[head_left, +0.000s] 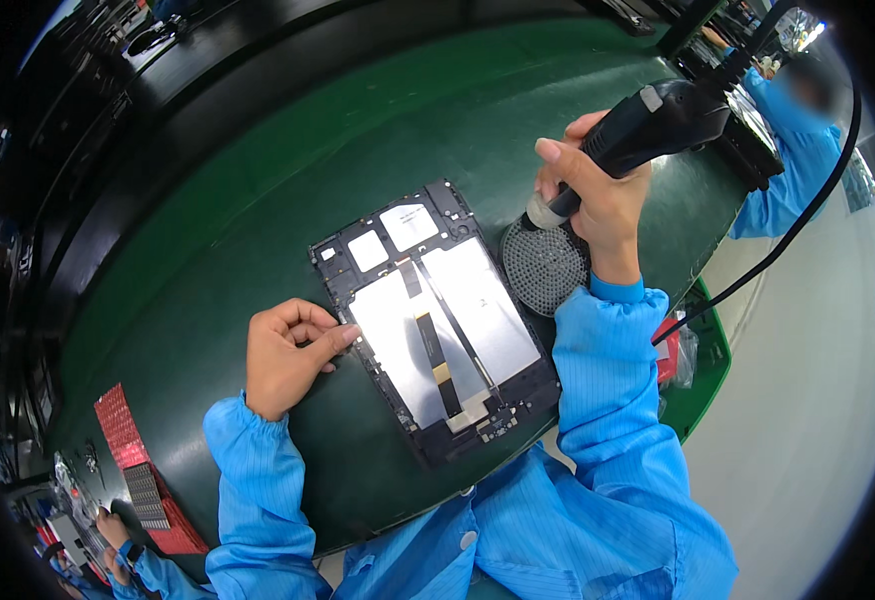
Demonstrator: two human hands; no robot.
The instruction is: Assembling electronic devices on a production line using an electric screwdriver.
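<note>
At frame centre, my left hand [288, 355] pins the opened tablet chassis [438, 320] on the green desk [258, 200], fingers curled; my right hand [598, 195] clenches an electric screwdriver [648, 125] over a round perforated screw tray [546, 265].

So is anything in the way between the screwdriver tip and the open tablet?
Nothing visible blocks it. The right hand holds the electric screwdriver with its tip over the round screw tray, right beside the open tablet. The left hand touches the tablet's far edge.
</note>
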